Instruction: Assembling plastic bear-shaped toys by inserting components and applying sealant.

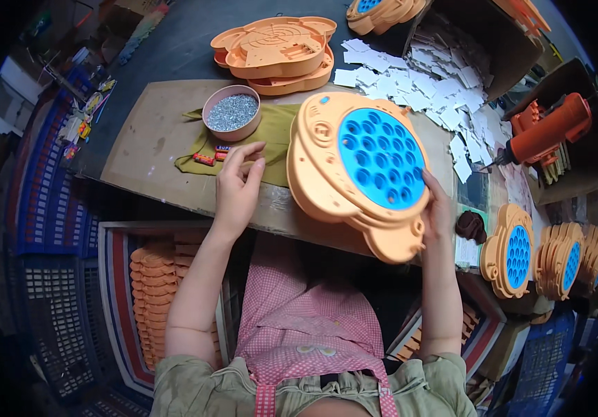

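Observation:
My right hand grips the right edge of an orange plastic toy shell with a round blue dimpled disc in its face. The shell is tilted up over the table's near edge. My left hand is apart from it, thumb and fingers spread, with nothing visible in them. Close beyond that hand, a few small red batteries lie on an olive-green cloth. A pink bowl full of small metal screws stands on the cloth's far side.
Orange shells are stacked at the back. White paper pieces spread across the back right. A red power screwdriver sits at the right, above finished-looking toys. Crates of orange parts stand below the table, and blue crates at the left.

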A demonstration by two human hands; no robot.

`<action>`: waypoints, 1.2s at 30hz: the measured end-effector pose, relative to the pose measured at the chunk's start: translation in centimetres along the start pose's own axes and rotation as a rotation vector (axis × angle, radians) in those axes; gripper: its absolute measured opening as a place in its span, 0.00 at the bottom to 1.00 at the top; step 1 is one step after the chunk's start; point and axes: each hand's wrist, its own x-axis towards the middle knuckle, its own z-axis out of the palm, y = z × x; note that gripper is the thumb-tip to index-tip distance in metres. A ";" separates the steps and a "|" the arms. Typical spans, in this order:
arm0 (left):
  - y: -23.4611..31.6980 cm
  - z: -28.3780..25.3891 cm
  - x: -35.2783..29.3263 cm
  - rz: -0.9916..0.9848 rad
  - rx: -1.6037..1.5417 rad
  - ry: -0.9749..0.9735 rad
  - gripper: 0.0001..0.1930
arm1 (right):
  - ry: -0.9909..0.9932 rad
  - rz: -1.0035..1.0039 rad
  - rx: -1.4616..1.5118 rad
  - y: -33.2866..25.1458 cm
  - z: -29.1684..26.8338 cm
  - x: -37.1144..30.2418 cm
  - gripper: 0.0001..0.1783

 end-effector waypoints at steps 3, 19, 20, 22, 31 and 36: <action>1.6 1.4 0.9 0.197 0.091 0.124 0.17 | -0.058 -0.112 -0.075 0.8 -0.2 0.9 0.18; 13.5 7.7 1.1 0.781 0.398 -0.507 0.42 | 0.303 -0.781 -1.521 -9.5 -10.3 0.2 0.14; 12.4 9.3 0.7 0.840 0.518 -0.563 0.43 | 0.280 -0.869 -1.619 -10.1 -12.2 1.9 0.15; 9.5 11.7 -0.7 0.870 0.570 -0.675 0.41 | 0.281 -0.938 -1.728 -10.2 -12.3 4.4 0.17; 5.3 6.9 3.4 0.747 0.713 -0.328 0.14 | 0.292 -0.868 -2.016 -11.7 -10.9 4.5 0.14; 0.4 -4.5 10.7 0.393 1.423 0.129 0.10 | 0.268 -1.291 -1.928 -8.7 -7.5 -3.3 0.18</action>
